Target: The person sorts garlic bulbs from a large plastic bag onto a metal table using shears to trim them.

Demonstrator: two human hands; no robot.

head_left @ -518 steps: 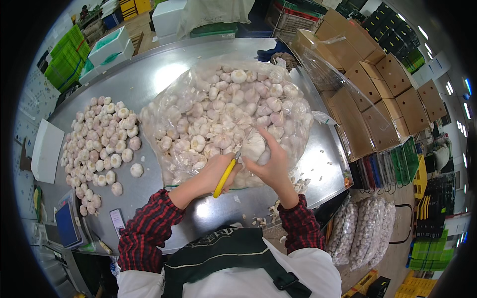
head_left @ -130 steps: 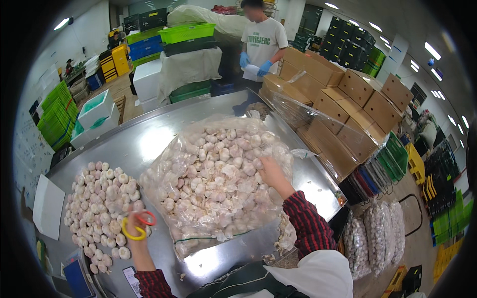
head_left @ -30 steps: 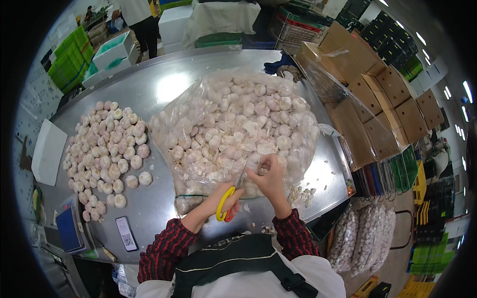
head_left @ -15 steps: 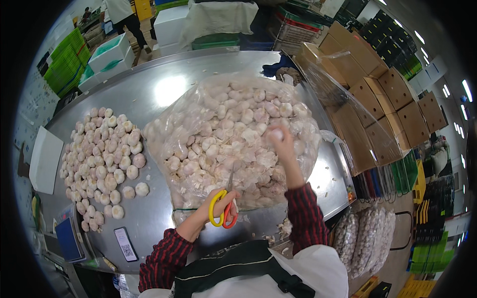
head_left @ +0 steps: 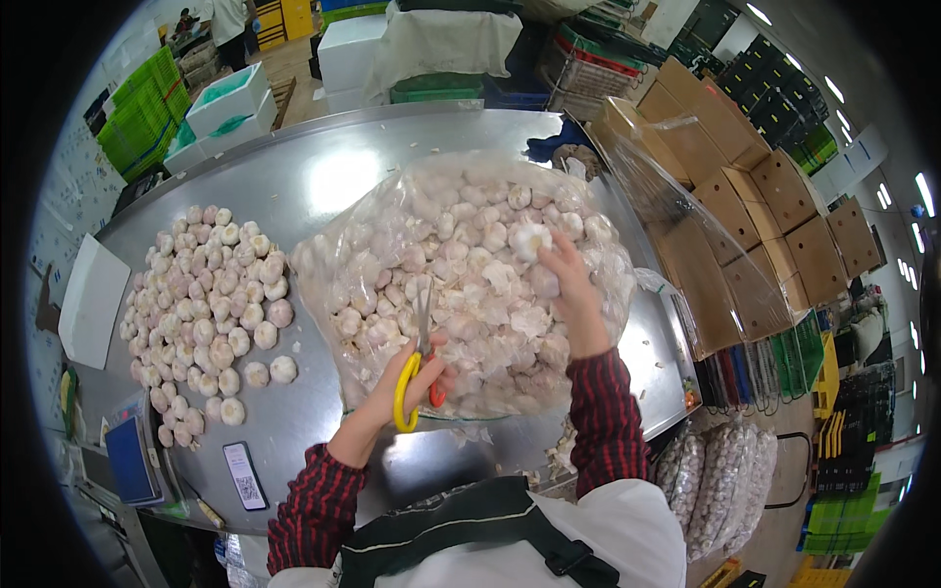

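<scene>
- Currently the left hand is wrapped around a pair of scissors, its fingers closed about the yellow and red handles; the blades point away from the person, over the near part of the bag, and whether they are parted is hard to tell
- The right hand pinches a pale garlic bulb between thumb and fingers, held above the right side of the bag, well apart from the scissors
- Both hands are bare, with red-and-black checked sleeves over the forearms
- Beneath them a large clear plastic bag lies opened out on the metal bench, full of garlic bulbs, with loose papery skins heaped in the middle
- To the left of the bag sits a pile of garlic on the bench, two bulbs lying just beside its near right edge
- Nearer the person on that side lie a phone and a blue flat-topped object
- At the far right corner of the bench is a dark blue cloth
- Beyond the right edge stand open cardboard boxes, with filled mesh sacks below them
</scene>
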